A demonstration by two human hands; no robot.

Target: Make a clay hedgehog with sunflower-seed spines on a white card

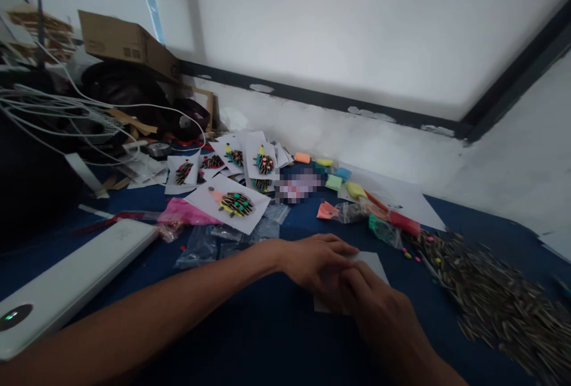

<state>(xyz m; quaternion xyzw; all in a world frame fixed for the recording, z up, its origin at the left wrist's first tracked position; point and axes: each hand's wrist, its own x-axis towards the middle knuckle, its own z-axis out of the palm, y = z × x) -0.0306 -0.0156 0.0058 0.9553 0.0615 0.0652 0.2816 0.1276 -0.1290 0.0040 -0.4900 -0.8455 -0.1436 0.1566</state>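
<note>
In front of me a white paper card [372, 264] lies on the dark blue table, mostly covered by my hands. My left hand [319, 264] reaches over it from the left, its fingers bent and pressed together at the card's middle. My right hand [379, 300] meets it from the lower right with curled fingers. Whatever lies between the fingertips is hidden. Left of my hands rests a finished-looking card [256, 222] bearing a hedgehog figure with a pink snout, dark striped pieces and green dots.
More hedgehog cards [263, 163] pile up at the back. Coloured clay packets [354, 190] lie along the wall, near a red packet [404, 223]. Dark striped seed-like pieces [504, 291] heap at right. A long white device [80, 279] and tangled cables [57, 106] occupy the left.
</note>
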